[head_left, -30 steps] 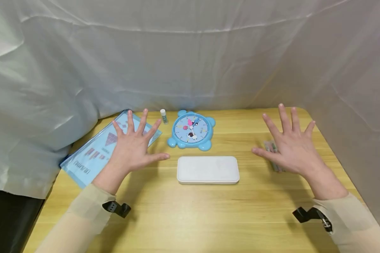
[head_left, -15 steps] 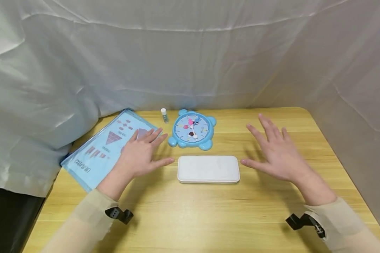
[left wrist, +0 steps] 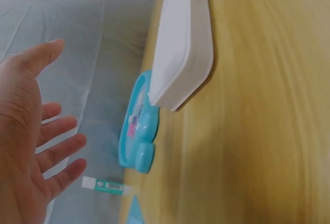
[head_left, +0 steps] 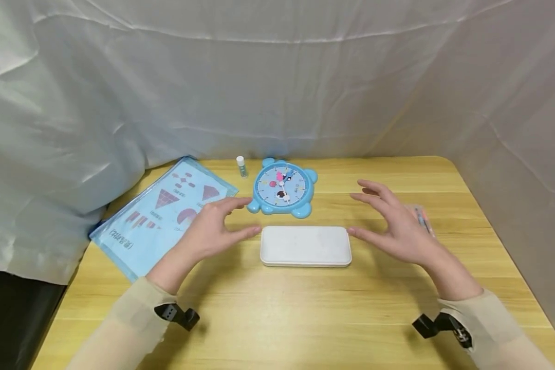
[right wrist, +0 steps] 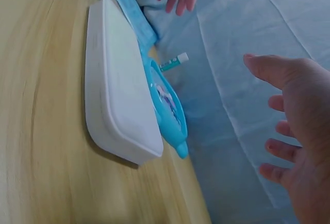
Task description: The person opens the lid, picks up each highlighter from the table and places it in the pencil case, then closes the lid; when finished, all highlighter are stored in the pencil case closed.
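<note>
A white rectangular case [head_left: 306, 246] with rounded corners lies on the wooden table in front of the person. My left hand [head_left: 215, 228] hovers by its left end, thumb tip right at the corner in the head view. By the right end hovers my right hand [head_left: 398, 228], its thumb pointing at the case. Both hands hold nothing, fingers apart and gently bent. In the left wrist view the left hand [left wrist: 31, 136] stands clear of the case [left wrist: 180, 38]. The right wrist view likewise shows the right hand [right wrist: 299, 131] apart from the case [right wrist: 124, 79].
Behind the case lies a blue toy clock [head_left: 282, 187]. A small glue stick [head_left: 242, 167] with a white cap stands left of it. At the left is a blue plastic document folder [head_left: 152, 216]. Slim pens [head_left: 424, 221] lie partly behind the right hand. Grey cloth [head_left: 277, 77] hangs at the table's back.
Both hands have moved inward and lower toward the white case. Their fingers, widely spread before, are now more bent and angled inward. The objects stay in place.
</note>
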`<move>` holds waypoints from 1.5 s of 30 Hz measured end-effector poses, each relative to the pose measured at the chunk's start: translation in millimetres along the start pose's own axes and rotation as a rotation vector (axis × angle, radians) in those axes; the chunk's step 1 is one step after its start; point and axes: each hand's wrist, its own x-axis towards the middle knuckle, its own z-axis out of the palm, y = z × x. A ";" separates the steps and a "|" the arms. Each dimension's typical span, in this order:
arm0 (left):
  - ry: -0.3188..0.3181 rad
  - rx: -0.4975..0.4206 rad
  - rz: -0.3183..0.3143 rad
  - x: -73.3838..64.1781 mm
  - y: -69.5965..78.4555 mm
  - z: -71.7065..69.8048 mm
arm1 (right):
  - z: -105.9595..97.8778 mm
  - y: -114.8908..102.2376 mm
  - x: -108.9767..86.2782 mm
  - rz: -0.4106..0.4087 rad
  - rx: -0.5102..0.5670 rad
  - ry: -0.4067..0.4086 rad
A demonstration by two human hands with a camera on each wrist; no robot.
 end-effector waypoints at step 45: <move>-0.068 -0.128 -0.067 -21.4 -26.7 96.7 | 104.8 11.7 -9.6 0.118 -0.031 -0.126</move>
